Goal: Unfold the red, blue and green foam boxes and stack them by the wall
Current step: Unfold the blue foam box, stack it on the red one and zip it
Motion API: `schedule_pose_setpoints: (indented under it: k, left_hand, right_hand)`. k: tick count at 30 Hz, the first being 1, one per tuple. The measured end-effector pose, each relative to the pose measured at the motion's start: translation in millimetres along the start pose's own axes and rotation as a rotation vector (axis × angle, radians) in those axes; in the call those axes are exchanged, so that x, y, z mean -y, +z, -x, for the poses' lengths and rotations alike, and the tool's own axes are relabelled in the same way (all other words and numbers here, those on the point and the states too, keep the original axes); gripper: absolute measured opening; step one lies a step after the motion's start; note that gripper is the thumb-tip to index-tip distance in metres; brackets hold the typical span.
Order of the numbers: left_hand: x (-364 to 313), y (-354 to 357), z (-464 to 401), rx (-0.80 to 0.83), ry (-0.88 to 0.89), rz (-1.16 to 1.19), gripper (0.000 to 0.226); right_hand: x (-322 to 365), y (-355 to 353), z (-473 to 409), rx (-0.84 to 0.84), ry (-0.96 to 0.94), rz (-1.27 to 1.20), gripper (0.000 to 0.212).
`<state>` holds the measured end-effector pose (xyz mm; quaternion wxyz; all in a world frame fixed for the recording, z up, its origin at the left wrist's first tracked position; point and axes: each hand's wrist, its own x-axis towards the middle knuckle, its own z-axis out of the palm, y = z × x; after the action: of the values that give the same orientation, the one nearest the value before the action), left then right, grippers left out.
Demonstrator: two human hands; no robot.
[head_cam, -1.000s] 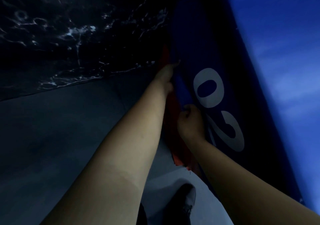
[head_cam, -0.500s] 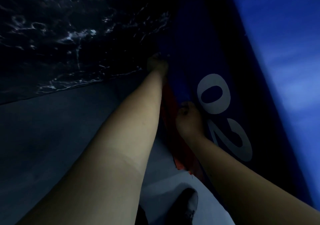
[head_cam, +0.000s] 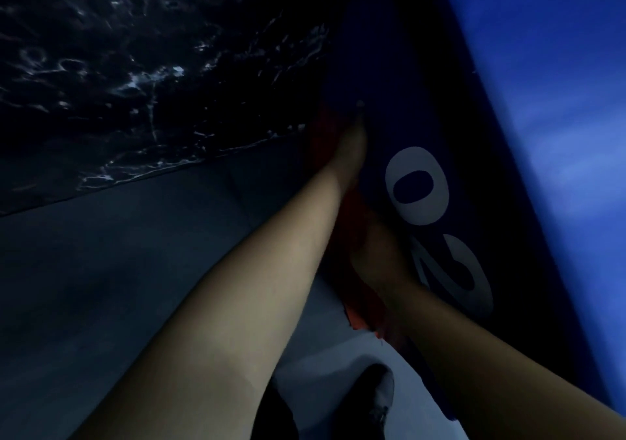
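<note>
My left hand (head_cam: 352, 148) slides flat between blue box (head_cam: 423, 118) and red box (head_cam: 355, 317); right hand (head_cam: 379, 253) grips blue's edge—pry evenly.

White digits on the blue foam box (head_cam: 389, 67) panel: a clear "0" (head_cam: 417, 185), and below it a "2" (head_cam: 454, 273), partly covered by the right hand (head_cam: 379, 253). No other text is legible.

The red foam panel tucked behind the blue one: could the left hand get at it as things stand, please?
Probably yes. The left hand already lies along the edge where the red foam panel meets the blue foam panel printed with white digits, and nothing lies between them, though the dim light hides its fingers.
</note>
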<state>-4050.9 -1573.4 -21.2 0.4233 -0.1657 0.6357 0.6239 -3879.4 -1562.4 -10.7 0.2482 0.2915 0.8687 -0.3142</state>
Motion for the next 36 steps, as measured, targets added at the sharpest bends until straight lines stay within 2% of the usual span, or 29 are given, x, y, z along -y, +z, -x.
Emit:
schedule_pose_setpoints:
  k: [2, 4, 6, 7, 9, 10, 12, 14, 16, 17, 19, 22, 25, 29, 30, 33, 36]
  left_hand:
    - [-7.1, 8.0, 30.3, 0.183, -0.046, 0.218, 0.07]
    - [-14.1, 4.2, 42.2, 0.17, -0.049, 0.299, 0.07]
    - [-6.0, -0.8, 46.4, 0.166, -0.06, 0.242, 0.07]
    - [2.0, -1.0, 56.2, 0.144, -0.057, 0.198, 0.07]
    - [36.9, 5.1, 74.6, 0.221, -0.059, 0.18, 0.072]
    - [55.6, 9.7, 86.7, 0.253, -0.077, 0.167, 0.074]
    - [90.8, 19.6, 113.0, 0.281, -0.176, 0.149, 0.079]
    - [125.3, 29.2, 132.3, 0.316, -0.251, 0.199, 0.084]
    - [148.4, 39.2, 150.8, 0.299, -0.288, 0.22, 0.084]
    - [160.0, 45.0, 159.3, 0.284, -0.302, 0.231, 0.085]
    - [174.6, 55.0, 168.6, 0.283, -0.305, 0.245, 0.089]
    - [179.3, 67.2, 186.0, 0.265, -0.242, 0.294, 0.095]
    - [178.7, 73.0, 197.8, 0.148, -0.199, 0.258, 0.081]
    - [193.7, 87.2, 216.2, 0.006, -0.248, 0.202, 0.098]
    - [198.8, 91.1, 225.1, -0.015, -0.282, 0.172, 0.099]
    - [211.5, 103.5, 249.7, 0.001, -0.335, 0.159, 0.082]
    - [220.0, 115.1, 260.6, 0.039, -0.369, 0.142, 0.084]
  right_hand:
    - [-12.2, 3.2, 3.9, 0.111, -0.012, 0.111, 0.048]
    - [-18.6, 2.9, 14.7, 0.23, -0.011, 0.256, 0.056]
    - [-31.0, 6.5, 29.8, 0.15, -0.071, 0.5, 0.073]
    - [-36.1, 10.3, 36.3, 0.16, -0.114, 0.591, 0.088]
    - [-40.0, 8.8, 57.8, 0.218, -0.144, 0.782, 0.109]
    - [-41.0, 5.4, 69.0, 0.22, -0.112, 0.877, 0.105]
    - [-53.4, 7.4, 81.3, 0.417, -0.126, 0.794, 0.081]
    - [-67.4, 11.3, 97.7, 0.475, -0.217, 1.073, 0.086]
    - [-76.9, 13.9, 113.7, 0.529, -0.153, 1.361, 0.092]
    - [-85.7, 16.1, 121.3, 0.511, -0.124, 1.409, 0.09]
    - [-92.4, 24.4, 133.0, 0.551, -0.049, 1.443, 0.085]
    - [-109.7, 35.1, 158.8, 0.467, -0.05, 1.529, 0.081]
    - [-120.4, 27.2, 179.7, 0.48, -0.146, 1.616, 0.086]
    - [-135.6, 19.5, 188.7, 0.545, -0.212, 1.659, 0.09]
    - [-141.8, 20.0, 192.0, 0.578, -0.225, 1.632, 0.089]
    - [-156.2, 19.9, 197.8, 0.667, -0.262, 1.491, 0.081]
    - [-159.9, 23.8, 207.6, 0.775, -0.068, 1.072, 0.07]
